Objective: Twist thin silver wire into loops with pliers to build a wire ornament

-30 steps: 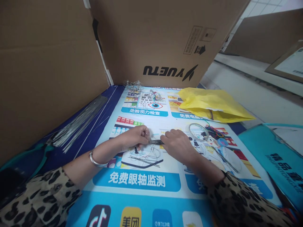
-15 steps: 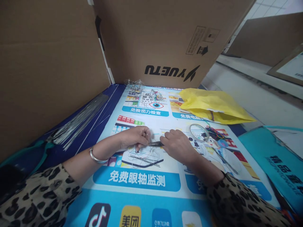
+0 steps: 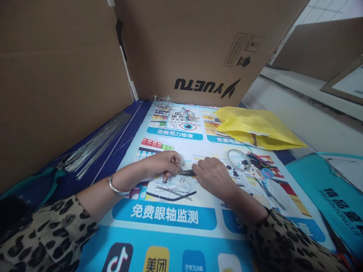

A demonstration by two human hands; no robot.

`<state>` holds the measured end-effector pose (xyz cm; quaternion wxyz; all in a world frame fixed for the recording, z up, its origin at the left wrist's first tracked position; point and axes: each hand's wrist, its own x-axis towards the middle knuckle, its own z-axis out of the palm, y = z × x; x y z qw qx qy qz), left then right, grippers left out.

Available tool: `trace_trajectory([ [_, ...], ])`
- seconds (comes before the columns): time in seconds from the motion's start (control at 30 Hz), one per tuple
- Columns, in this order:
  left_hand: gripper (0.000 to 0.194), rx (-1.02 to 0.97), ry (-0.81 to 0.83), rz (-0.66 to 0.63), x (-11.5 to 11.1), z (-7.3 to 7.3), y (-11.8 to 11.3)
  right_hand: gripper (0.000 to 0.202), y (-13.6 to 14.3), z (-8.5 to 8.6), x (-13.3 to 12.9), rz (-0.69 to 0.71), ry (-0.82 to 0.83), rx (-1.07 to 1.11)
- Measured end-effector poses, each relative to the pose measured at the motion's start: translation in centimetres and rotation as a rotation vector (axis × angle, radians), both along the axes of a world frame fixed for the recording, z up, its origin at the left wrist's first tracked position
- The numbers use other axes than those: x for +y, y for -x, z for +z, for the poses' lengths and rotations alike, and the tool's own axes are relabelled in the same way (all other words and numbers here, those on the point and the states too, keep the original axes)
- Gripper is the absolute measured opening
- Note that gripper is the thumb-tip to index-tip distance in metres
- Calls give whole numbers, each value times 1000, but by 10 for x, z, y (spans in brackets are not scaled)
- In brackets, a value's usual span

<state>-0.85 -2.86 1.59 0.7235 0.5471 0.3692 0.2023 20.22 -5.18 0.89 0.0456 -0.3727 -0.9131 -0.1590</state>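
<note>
My right hand (image 3: 214, 175) is closed around a pair of dark pliers (image 3: 187, 172), whose jaws point left. Facing it, my left hand (image 3: 166, 165) pinches thin wire right at the tips of the jaws. Fine loops of this wire (image 3: 189, 182) hang and curl below my fingers over the printed poster. What exactly sits between the jaws is too small to make out. Several short dark wire pieces (image 3: 181, 193) lie under the hands.
A bundle of straight silvery wires (image 3: 98, 141) lies at the left. Tangled wire (image 3: 187, 113) rests at the back. A round clear dish (image 3: 238, 159) with coloured cords is on the right, near a yellow bag (image 3: 258, 126) and a teal pouch (image 3: 326, 196). Cardboard walls (image 3: 184, 45) stand behind.
Both hands keep almost the same place and grip. The whole view has shifted very slightly; nothing is picked up or let go.
</note>
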Motion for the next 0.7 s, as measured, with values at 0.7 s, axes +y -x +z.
trace_trajectory([
  [0.7, 21, -15, 4, 45, 0, -5, 0, 14, 1, 8, -2, -125, 137, -45],
])
